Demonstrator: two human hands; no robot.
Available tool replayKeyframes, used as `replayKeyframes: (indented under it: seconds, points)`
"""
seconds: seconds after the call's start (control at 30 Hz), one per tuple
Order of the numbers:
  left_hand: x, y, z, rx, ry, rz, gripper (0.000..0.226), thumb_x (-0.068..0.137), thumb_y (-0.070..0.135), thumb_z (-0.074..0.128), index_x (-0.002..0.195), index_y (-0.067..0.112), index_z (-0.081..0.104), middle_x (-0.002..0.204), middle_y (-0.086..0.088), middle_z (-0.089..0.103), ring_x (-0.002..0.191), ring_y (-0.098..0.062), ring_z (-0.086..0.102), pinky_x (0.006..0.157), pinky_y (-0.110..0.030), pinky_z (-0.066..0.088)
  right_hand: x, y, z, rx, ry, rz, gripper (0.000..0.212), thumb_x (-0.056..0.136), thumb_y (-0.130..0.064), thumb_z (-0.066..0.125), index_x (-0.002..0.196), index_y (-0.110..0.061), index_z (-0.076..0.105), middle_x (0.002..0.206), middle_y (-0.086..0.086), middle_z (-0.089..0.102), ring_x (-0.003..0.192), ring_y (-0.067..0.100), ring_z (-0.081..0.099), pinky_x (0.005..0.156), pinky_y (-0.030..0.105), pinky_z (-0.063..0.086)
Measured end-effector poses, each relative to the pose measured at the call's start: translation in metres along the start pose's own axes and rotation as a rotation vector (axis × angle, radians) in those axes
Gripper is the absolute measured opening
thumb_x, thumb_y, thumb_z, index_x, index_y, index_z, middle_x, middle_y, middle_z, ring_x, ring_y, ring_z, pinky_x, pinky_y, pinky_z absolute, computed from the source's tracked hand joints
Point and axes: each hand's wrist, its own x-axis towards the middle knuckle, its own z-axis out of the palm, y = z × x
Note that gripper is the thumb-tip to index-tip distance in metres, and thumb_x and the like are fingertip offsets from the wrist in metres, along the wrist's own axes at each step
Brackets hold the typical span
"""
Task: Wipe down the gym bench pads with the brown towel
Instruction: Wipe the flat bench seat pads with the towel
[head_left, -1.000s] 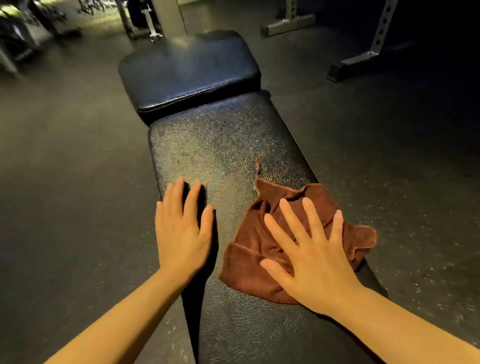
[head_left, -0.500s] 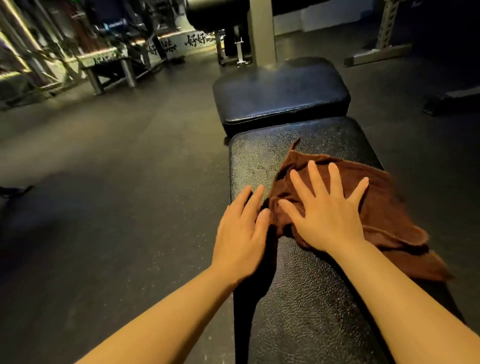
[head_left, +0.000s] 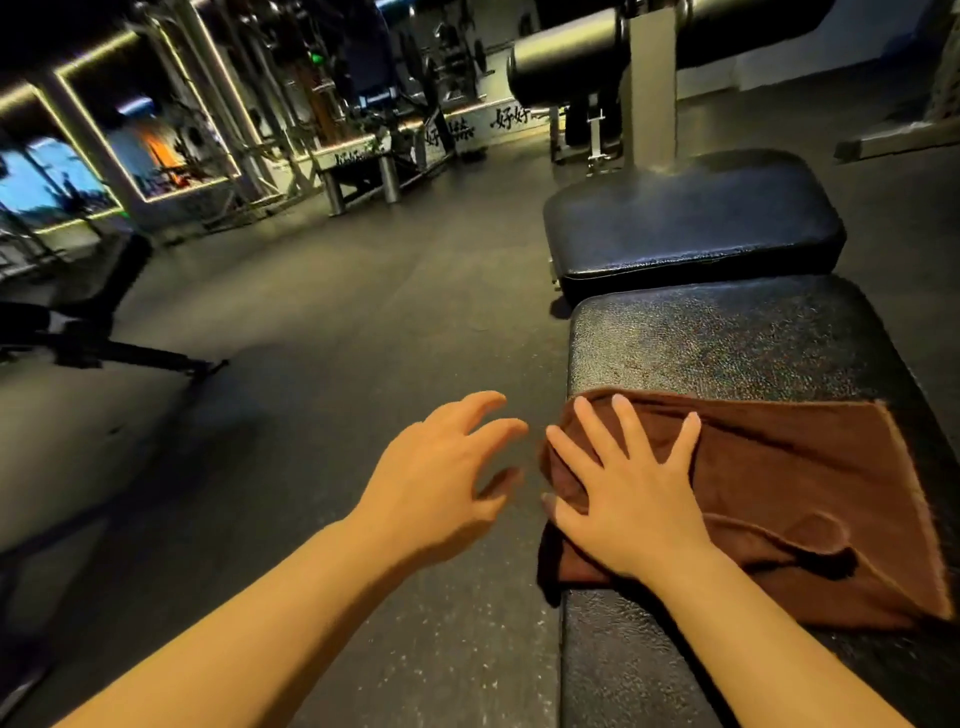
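The brown towel (head_left: 769, 499) lies spread across the long bench pad (head_left: 727, 338), covering its middle section from the left edge to the right side. The towel's left portion hangs slightly over the pad's left edge; its right margin runs close to the frame border, where the pad edge is hard to make out in shadow. The right hand (head_left: 631, 499) rests flat on the towel's left portion, fingers straight and spread, palm down, gripping nothing. The left hand (head_left: 441, 483) hangs in the air over the floor (head_left: 311, 312), just beside the pad's left edge, fingers loosely bent and apart, holding nothing and touching neither pad nor towel. Beyond the long pad sits the short bench pad (head_left: 691, 218), uncovered. The near end of the long pad is cut off by the lower frame edge. Background gym equipment (head_left: 363, 104) is dark and blurred.
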Motion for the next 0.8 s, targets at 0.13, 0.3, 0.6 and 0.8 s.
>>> replayKeyframes:
  seconds: [0.13,0.3,0.6,0.8]
  points:
    - [-0.024,-0.012,-0.015,0.010,-0.015,-0.093,0.050,0.093,0.056,0.039,0.138,0.037,0.049,0.153,0.015,0.032,0.134,-0.011,0.040,0.101,-0.029,0.041,0.031,-0.001,-0.003,-0.034,0.048,0.075,0.072,0.090,-0.071,0.011,0.155,-0.043,-0.001,0.165,-0.004,-0.014,0.150,0.029,-0.017,0.103,0.077,-0.012]
    - [-0.035,-0.018,-0.019,-0.070,-0.069,-0.186,0.044,0.098,0.055,0.045,0.138,0.038,0.049,0.147,0.018,0.037,0.122,-0.002,0.045,0.102,-0.025,0.043,0.025,-0.006,-0.007,-0.051,0.024,0.112,0.071,0.093,-0.069,0.010,0.156,-0.038,0.001,0.166,0.001,-0.010,0.151,0.030,-0.013,0.106,0.074,-0.010]
    - [-0.013,-0.007,-0.021,-0.189,-0.044,-0.173,0.035,0.098,0.044,0.053,0.129,0.030,0.060,0.134,0.012,0.054,0.122,-0.008,0.051,0.102,-0.033,0.043,-0.036,-0.027,0.015,0.091,0.110,-0.036,0.064,0.080,-0.052,0.038,0.128,-0.020,0.067,0.144,0.019,0.051,0.132,0.043,0.047,0.101,0.079,0.017]
    - [-0.003,0.012,-0.030,-0.293,-0.008,-0.172,0.030,0.097,0.041,0.057,0.123,0.028,0.064,0.125,0.010,0.062,0.116,-0.008,0.056,0.099,-0.031,0.046,-0.013,0.000,0.002,0.030,-0.014,0.003,0.076,0.080,-0.076,0.019,0.141,-0.043,0.049,0.157,-0.001,0.037,0.145,0.027,0.032,0.104,0.074,0.004]
